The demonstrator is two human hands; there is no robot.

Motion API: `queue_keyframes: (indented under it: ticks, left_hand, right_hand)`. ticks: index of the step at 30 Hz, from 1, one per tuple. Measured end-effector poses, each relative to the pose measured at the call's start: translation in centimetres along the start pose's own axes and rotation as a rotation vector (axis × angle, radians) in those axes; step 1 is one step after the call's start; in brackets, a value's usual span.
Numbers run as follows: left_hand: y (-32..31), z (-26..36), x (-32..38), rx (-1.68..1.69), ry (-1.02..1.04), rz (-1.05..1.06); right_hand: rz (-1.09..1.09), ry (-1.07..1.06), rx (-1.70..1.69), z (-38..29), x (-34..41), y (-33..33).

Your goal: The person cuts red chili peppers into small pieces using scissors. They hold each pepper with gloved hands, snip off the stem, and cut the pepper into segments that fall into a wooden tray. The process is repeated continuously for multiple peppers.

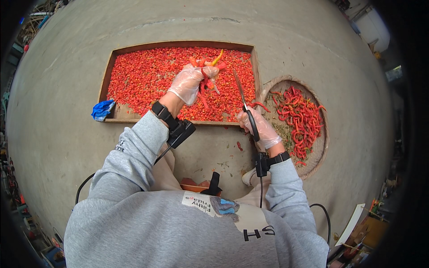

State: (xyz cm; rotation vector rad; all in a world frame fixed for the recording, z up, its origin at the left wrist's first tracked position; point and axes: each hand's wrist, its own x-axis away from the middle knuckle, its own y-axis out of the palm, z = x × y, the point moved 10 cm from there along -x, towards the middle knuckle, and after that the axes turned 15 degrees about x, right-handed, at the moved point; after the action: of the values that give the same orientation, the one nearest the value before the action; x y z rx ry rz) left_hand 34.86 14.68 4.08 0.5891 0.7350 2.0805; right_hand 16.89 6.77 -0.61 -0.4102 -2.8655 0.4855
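Observation:
My left hand, in a clear plastic glove, grips a bunch of red chili peppers, one of them yellowish at the tip. It is above a shallow wooden tray spread with chopped red chili pieces. Near the tray's right front corner, my gloved right hand holds a pair of scissors by the black handles, blades pointing away from me. A gap separates the blades from the bunch. One long red chili shows beside my right hand; whether I hold it too is unclear.
To the right, a round woven basket holds whole red chilies and dry plant scraps. A crumpled blue plastic item sits at the tray's left front corner. Fallen chili bits lie on the concrete floor. Black cables run from both wrists.

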Motion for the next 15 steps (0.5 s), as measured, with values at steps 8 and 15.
queue_keyframes:
  ticks: [8,15]
  left_hand:
    - [0.9,-0.7,0.2,0.013,-0.068,-0.034]
    - [1.1,-0.7,0.3,-0.019,-0.011,-0.034]
  right_hand:
    - [-0.020,-0.035,0.083,-0.2,-0.7,0.6]
    - [0.174,-0.010,0.171,-1.9,-0.2,-1.4]
